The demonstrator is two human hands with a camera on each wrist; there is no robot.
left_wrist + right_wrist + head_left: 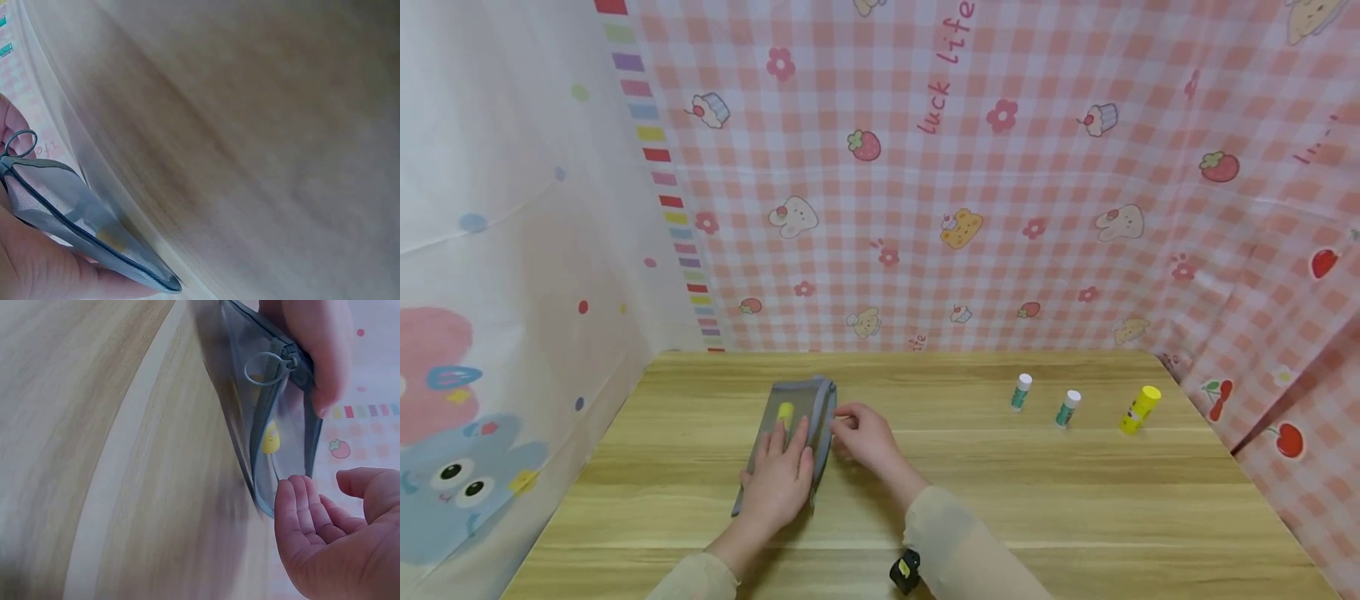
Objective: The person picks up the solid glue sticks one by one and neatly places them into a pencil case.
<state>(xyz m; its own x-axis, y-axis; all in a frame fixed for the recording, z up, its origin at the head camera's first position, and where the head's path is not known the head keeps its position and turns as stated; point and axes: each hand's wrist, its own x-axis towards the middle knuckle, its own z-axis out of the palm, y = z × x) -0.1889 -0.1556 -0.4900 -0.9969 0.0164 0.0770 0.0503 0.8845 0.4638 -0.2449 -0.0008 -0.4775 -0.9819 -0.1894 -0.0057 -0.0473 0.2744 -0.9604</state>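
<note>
A grey see-through zip pouch [803, 402] lies on the left half of the wooden table, its zipped side undone and gaping to the right. Inside it shows a yellow stick [786, 411], partly covered by fingers. My left hand [778, 479] rests flat on the pouch with straight fingers, the thumb along the zipper side. At the opening is my right hand [867, 439], holding nothing; its fingers bend gently, the thumb stands apart, and the fingertips reach the pouch's edge in the right wrist view. A ring-shaped zipper pull [265, 369] hangs at the near end of the zipper.
Two green glue sticks with white caps, a farther one [1021, 392] and a nearer one [1068, 409], stand to the right on the table [985, 475]. Beside them is a thicker yellow stick [1140, 410]. A checked curtain [925, 183] hangs behind.
</note>
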